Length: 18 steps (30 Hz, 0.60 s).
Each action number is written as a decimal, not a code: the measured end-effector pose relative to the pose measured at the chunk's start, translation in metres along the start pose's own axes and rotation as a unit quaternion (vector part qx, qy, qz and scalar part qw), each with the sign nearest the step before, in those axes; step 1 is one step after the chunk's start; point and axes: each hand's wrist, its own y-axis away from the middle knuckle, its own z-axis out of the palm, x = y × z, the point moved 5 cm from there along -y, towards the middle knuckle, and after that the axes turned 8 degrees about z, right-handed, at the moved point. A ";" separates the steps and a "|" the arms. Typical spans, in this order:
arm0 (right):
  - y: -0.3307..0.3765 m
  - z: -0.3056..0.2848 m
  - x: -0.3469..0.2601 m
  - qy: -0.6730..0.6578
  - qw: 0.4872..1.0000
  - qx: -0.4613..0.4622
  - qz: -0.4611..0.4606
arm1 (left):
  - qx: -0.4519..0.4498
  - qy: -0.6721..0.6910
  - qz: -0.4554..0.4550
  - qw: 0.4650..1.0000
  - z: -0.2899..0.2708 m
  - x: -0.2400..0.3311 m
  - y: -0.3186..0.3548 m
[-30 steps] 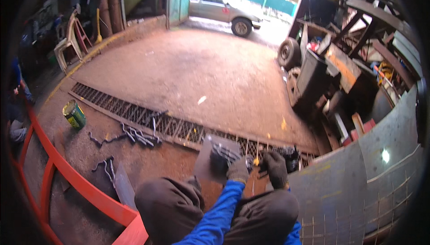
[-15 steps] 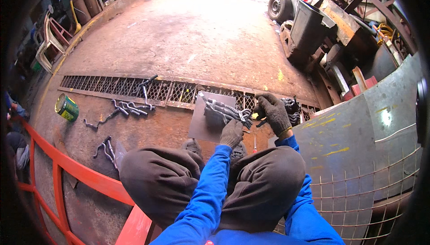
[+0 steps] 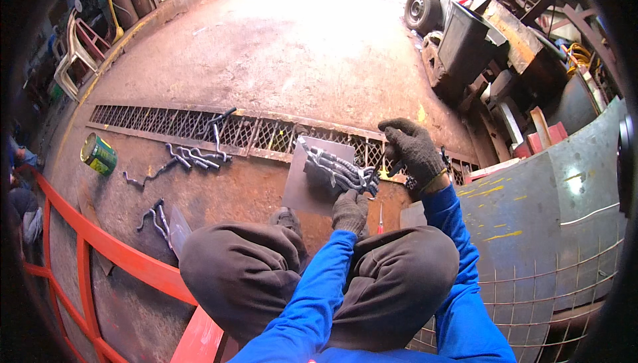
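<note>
A bundle of bent grey metal rods lies on a flat grey metal plate in front of my knees. My left hand, in a dark knitted glove, is closed at the bundle's near right end. To the right, my gloved right hand is raised with its fingers curled. A short dark piece shows below those fingers, too small to name. Several more bent rods lie on the ground to the left, and others sit nearer my left knee.
A rusty drain grate crosses the floor beyond the plate. A screwdriver with a red handle lies by my right knee. At left stand a green can and a red metal frame. Sheet metal and wire mesh border my right.
My left hand has shifted right along the end of the bundle. My right hand has moved up and right, away from the rods. The view has also shifted slightly.
</note>
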 end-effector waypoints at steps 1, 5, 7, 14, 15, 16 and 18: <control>-0.001 0.002 0.000 0.021 1.000 -0.010 -0.006 | -0.013 -0.002 -0.005 1.000 -0.002 0.002 0.001; -0.003 0.005 0.003 0.099 0.994 -0.024 -0.026 | -0.035 -0.024 -0.001 0.999 -0.007 0.006 0.001; -0.002 -0.002 0.007 0.127 0.992 0.004 -0.017 | -0.024 -0.038 0.019 0.999 0.000 -0.001 0.003; 0.002 -0.031 0.038 0.081 0.996 -0.007 -0.042 | 0.087 0.087 0.122 0.985 -0.010 0.008 0.013; -0.002 -0.033 0.052 0.051 0.996 -0.026 -0.074 | 0.113 0.096 0.140 0.979 -0.011 0.010 0.014; -0.005 -0.032 0.064 -0.028 0.999 -0.010 -0.042 | 0.140 0.107 0.154 0.972 -0.012 0.009 0.014; -0.013 -0.040 0.086 -0.057 0.995 0.032 -0.081 | 0.187 0.103 0.192 0.958 -0.014 0.013 0.013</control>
